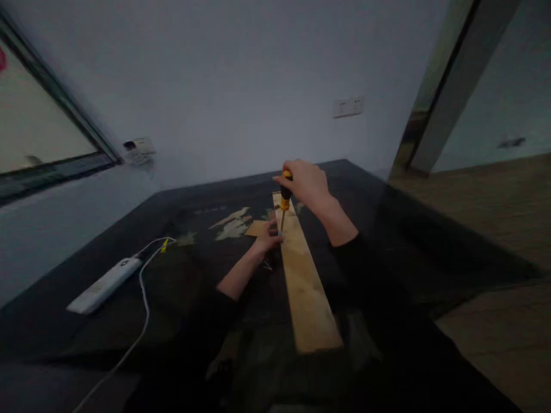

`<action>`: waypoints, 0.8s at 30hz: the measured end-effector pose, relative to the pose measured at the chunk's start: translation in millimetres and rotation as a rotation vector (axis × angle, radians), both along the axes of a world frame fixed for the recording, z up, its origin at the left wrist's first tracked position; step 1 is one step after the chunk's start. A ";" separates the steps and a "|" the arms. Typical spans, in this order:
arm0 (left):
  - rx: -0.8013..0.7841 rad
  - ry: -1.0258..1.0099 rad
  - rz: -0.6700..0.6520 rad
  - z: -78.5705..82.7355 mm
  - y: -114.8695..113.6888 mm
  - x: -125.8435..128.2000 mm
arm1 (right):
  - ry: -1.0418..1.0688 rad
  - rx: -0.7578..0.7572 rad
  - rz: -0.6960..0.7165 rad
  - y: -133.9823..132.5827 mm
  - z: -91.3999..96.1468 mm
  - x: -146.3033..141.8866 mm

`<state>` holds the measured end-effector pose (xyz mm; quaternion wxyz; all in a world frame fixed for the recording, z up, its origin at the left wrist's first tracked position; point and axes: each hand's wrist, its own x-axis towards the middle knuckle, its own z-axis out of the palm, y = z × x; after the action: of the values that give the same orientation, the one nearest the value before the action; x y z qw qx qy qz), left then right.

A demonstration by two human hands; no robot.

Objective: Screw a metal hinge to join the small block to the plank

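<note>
A long pale wooden plank (pixel 307 287) lies lengthwise on a dark table (pixel 185 287). My right hand (pixel 307 183) is closed around the yellow-and-black handle of a screwdriver (pixel 284 198), which stands upright with its tip down on the plank. My left hand (pixel 267 238) rests at the plank's left edge beside the screwdriver tip, fingers curled together as if pinching something too small to make out. A smaller piece of wood (pixel 257 228) lies just left of the plank.
A white power bank (pixel 104 284) with a white cable (pixel 144 298) lies on the table's left side. A wall with an outlet (pixel 348 106) stands behind the table. Wooden floor (pixel 495 218) lies to the right, and a window (pixel 38 126) at far left.
</note>
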<state>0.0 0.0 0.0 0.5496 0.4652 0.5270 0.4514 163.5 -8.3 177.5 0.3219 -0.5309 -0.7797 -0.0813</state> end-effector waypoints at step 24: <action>-0.002 -0.007 0.011 4.5 -4.7 1.8 | 0.079 -0.069 0.088 4.3 1.5 5.7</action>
<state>1.8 -4.7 4.5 0.5496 0.4602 0.5280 0.4553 169.2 -4.1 179.0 0.3372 -0.5098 -0.7912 -0.0192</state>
